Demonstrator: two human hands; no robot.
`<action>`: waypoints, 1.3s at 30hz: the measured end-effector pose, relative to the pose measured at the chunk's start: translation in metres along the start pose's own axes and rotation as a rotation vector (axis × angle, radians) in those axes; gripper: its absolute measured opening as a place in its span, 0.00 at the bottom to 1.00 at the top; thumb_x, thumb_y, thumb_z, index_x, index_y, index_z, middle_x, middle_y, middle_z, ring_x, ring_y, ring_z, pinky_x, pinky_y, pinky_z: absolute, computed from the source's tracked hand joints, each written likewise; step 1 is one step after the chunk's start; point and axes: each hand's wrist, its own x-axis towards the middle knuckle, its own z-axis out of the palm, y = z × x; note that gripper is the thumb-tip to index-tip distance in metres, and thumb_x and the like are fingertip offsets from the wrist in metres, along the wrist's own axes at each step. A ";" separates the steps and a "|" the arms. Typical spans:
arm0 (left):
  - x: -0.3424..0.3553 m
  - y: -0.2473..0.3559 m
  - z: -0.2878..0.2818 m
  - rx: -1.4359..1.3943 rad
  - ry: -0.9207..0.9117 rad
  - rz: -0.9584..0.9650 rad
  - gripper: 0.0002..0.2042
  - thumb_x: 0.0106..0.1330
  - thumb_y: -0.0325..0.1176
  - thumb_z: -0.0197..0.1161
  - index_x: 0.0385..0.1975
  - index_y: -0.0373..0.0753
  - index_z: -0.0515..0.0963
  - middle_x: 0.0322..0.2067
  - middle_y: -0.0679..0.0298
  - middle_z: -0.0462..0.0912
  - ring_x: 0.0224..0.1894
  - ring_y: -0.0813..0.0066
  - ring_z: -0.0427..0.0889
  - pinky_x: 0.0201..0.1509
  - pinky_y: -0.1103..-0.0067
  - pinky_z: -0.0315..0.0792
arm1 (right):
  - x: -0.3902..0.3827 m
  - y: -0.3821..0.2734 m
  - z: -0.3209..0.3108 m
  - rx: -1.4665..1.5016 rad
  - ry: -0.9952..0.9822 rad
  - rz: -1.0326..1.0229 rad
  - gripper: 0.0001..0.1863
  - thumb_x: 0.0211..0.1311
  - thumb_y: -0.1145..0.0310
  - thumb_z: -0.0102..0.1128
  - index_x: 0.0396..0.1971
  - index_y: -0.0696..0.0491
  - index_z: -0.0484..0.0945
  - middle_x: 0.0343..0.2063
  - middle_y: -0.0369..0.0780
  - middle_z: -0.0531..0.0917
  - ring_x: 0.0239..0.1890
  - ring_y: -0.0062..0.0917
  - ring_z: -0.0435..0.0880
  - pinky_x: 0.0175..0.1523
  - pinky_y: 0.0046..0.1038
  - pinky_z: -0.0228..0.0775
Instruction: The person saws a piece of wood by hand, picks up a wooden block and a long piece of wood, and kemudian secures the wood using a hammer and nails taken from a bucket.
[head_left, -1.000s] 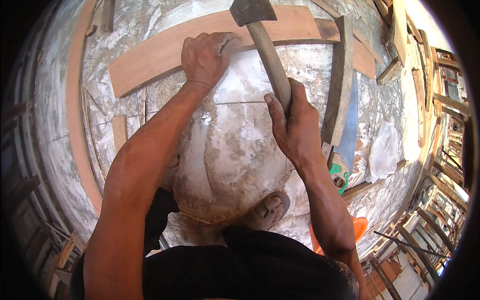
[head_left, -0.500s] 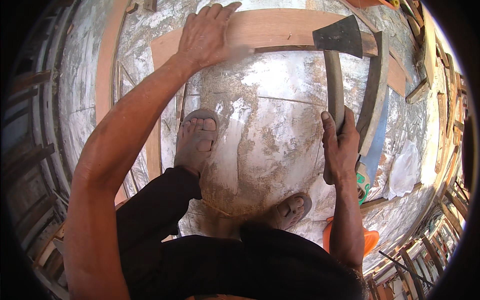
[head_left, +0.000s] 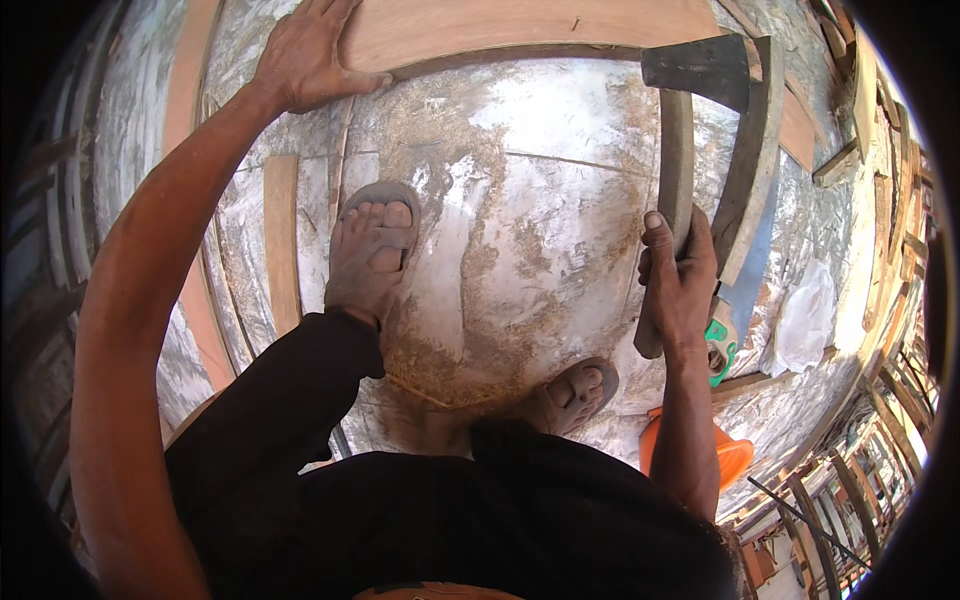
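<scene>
My right hand (head_left: pixel 680 275) is wrapped around the wooden handle of an axe (head_left: pixel 674 170), its thumb lying along the side. The dark, broad axe head (head_left: pixel 697 72) is at the far end, over the right part of a reddish-brown plank (head_left: pixel 520 25). At the plank's left end, my left hand (head_left: pixel 312 58) rests with fingers stretched and thumb spread along the near edge. A curved grey wooden piece (head_left: pixel 750 165) runs just right of the axe, partly hidden behind its head.
Sawdust lies on the scuffed, whitish floor (head_left: pixel 560 240) around my sandalled feet. A green-and-grey tool (head_left: pixel 720 345) and an orange object (head_left: pixel 735 460) sit by my right forearm. Narrow boards (head_left: pixel 281 240) lie at left; stacked wood lines the right side.
My left hand has slid left along the plank and its thumb has spread wider. The whole view has shifted slightly; my right hand keeps its hold on the axe.
</scene>
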 end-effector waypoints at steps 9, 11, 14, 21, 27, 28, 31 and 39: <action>-0.007 0.005 -0.001 -0.054 0.050 -0.032 0.53 0.37 0.62 0.78 0.65 0.38 0.70 0.54 0.55 0.71 0.61 0.57 0.70 0.67 0.60 0.61 | 0.012 -0.017 0.004 -0.145 -0.066 -0.004 0.24 0.75 0.56 0.61 0.57 0.60 0.74 0.27 0.44 0.83 0.27 0.24 0.81 0.34 0.30 0.73; -0.008 0.000 0.006 -0.053 0.123 0.004 0.53 0.37 0.62 0.78 0.66 0.39 0.69 0.55 0.54 0.71 0.62 0.56 0.69 0.67 0.59 0.60 | 0.012 -0.031 0.001 -0.169 -0.034 -0.123 0.23 0.75 0.58 0.61 0.57 0.60 0.73 0.27 0.46 0.83 0.27 0.26 0.83 0.33 0.31 0.74; -0.005 0.000 0.006 -0.060 0.064 -0.003 0.54 0.36 0.60 0.78 0.67 0.39 0.67 0.57 0.54 0.70 0.64 0.55 0.67 0.69 0.59 0.59 | 0.011 -0.044 0.002 -0.171 0.061 -0.363 0.23 0.74 0.61 0.62 0.59 0.60 0.71 0.28 0.47 0.84 0.29 0.28 0.86 0.34 0.33 0.76; 0.000 0.003 0.003 -0.081 0.035 -0.015 0.56 0.34 0.61 0.78 0.67 0.38 0.67 0.57 0.53 0.68 0.65 0.54 0.65 0.70 0.58 0.56 | 0.049 -0.033 0.015 -0.490 -0.100 -0.324 0.22 0.72 0.64 0.60 0.58 0.57 0.65 0.31 0.59 0.84 0.35 0.60 0.85 0.38 0.51 0.76; -0.007 -0.002 0.005 -0.032 0.075 -0.002 0.56 0.36 0.67 0.76 0.65 0.36 0.69 0.55 0.53 0.69 0.65 0.54 0.65 0.70 0.57 0.57 | 0.023 -0.081 0.007 -0.282 0.139 -0.581 0.25 0.71 0.68 0.63 0.61 0.58 0.65 0.33 0.55 0.85 0.34 0.49 0.89 0.40 0.40 0.79; -0.006 -0.001 0.003 -0.056 0.046 -0.014 0.56 0.35 0.64 0.77 0.66 0.36 0.68 0.56 0.53 0.69 0.65 0.54 0.65 0.70 0.57 0.57 | 0.025 -0.077 0.008 -0.269 0.148 -0.606 0.24 0.71 0.68 0.62 0.61 0.59 0.65 0.34 0.57 0.84 0.35 0.51 0.88 0.41 0.41 0.79; 0.001 0.010 -0.004 -0.114 -0.005 -0.029 0.56 0.33 0.60 0.79 0.66 0.36 0.67 0.57 0.52 0.69 0.65 0.53 0.66 0.69 0.58 0.57 | 0.045 -0.035 0.016 -0.390 0.042 -0.469 0.23 0.71 0.67 0.61 0.59 0.59 0.65 0.33 0.60 0.84 0.36 0.58 0.86 0.40 0.47 0.79; -0.008 0.000 0.003 -0.100 0.020 -0.021 0.55 0.33 0.61 0.78 0.65 0.36 0.68 0.54 0.53 0.69 0.62 0.54 0.67 0.68 0.59 0.58 | 0.026 -0.073 0.001 -0.183 0.168 -0.456 0.23 0.73 0.66 0.61 0.60 0.60 0.65 0.35 0.55 0.85 0.35 0.41 0.89 0.42 0.38 0.79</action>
